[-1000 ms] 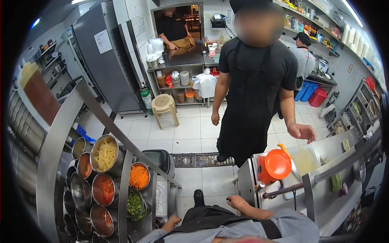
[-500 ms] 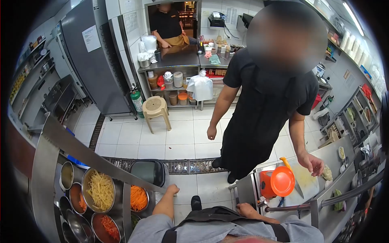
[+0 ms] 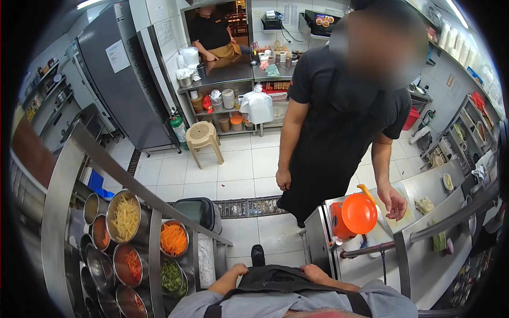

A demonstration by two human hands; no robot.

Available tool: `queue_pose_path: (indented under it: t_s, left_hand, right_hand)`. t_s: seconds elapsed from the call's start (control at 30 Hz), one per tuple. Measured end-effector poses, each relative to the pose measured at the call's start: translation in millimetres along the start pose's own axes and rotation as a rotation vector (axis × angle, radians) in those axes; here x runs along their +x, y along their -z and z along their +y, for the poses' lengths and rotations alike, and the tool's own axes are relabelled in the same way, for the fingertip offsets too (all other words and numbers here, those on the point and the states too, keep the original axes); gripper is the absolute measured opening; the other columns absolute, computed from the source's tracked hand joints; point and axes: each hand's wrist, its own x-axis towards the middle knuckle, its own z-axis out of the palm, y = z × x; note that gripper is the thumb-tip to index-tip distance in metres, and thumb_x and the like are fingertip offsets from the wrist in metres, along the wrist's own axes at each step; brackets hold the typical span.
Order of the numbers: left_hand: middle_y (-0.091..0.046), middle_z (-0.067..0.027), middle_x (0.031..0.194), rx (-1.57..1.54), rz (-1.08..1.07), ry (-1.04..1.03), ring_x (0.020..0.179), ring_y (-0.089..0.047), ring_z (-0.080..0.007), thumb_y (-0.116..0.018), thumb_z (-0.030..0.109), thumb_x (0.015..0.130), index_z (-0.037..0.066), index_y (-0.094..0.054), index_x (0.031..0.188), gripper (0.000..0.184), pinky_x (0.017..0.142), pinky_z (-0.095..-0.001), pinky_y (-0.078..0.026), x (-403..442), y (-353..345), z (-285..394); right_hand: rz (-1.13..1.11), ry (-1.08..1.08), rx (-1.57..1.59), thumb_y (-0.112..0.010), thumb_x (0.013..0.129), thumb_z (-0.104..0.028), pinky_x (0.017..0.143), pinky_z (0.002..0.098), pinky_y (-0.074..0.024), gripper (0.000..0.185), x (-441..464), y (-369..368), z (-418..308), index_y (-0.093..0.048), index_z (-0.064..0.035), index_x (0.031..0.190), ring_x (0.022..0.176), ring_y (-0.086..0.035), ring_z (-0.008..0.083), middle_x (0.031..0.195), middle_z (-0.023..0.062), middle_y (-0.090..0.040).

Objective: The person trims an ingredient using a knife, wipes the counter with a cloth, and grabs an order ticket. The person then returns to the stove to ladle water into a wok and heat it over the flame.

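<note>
My left hand (image 3: 237, 271) is closed at the left edge of the dark apron (image 3: 275, 280) on my body. At the apron's other edge, my right hand (image 3: 315, 274) is closed too, its fingertips partly hidden. The cloth stretches between both hands. To my right, an orange plate (image 3: 359, 213) rests on an orange scale (image 3: 339, 220) on the steel counter (image 3: 424, 249). Beside it lies a knife with a yellow handle (image 3: 367, 193). A co-worker's hand (image 3: 393, 202) hangs over the cutting board there.
A metal rack (image 3: 154, 254) on my left holds bowls of yellow strips (image 3: 125, 218), shredded carrot (image 3: 174, 238) and chopped greens (image 3: 170, 276). A co-worker in black (image 3: 334, 127) stands ahead. Beyond are a bin (image 3: 199, 214), a stool (image 3: 203, 139) and another person (image 3: 212, 34) behind the pass counter.
My left hand has drawn back from near the rack to the apron. My right hand moved slightly inward. The co-worker's hand lowered toward the plate, and my view shifted.
</note>
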Motion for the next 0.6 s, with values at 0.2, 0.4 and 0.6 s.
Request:
queue_pose_path:
  t_s: [0.2,0.4,0.6]
  left_hand:
    - [-0.065,-0.0160,0.090,-0.254,0.098,-0.054,0.082,-0.062,-0.0294,-0.050,0.034,0.076,0.003,-0.066,0.088,0.037,0.069,-0.0428,-0.051,-57.9,-87.6,-65.2]
    - [-0.060,-0.0202,0.101,0.022,0.296,0.050,0.098,-0.057,-0.0350,-0.050,0.030,0.071,0.000,-0.065,0.091,0.039,0.085,-0.0396,-0.045,-35.4,-116.4,-141.8]
    - [-0.061,-0.0168,0.104,0.127,0.372,-0.075,0.097,-0.057,-0.0335,-0.054,0.034,0.070,0.008,-0.066,0.095,0.038,0.085,-0.0385,-0.045,-67.8,-125.2,-118.2]
  right_hand:
    - [-0.028,0.047,-0.059,-0.055,0.077,-0.019,0.079,0.0414,-0.0467,0.027,-20.2,-30.4,13.4,-0.062,-0.0052,0.099,0.085,-0.060,0.0357,0.090,0.0195,-0.062]
    - [0.026,0.041,-0.116,-0.055,0.076,-0.021,0.080,0.0420,-0.0469,0.030,-19.8,-53.5,28.4,-0.062,-0.0069,0.101,0.087,-0.059,0.0348,0.090,0.0177,-0.063]
    - [0.106,0.039,-0.125,-0.053,0.076,-0.021,0.080,0.0424,-0.0469,0.029,-50.7,-71.0,18.1,-0.063,-0.0070,0.099,0.087,-0.060,0.0348,0.090,0.0178,-0.063]
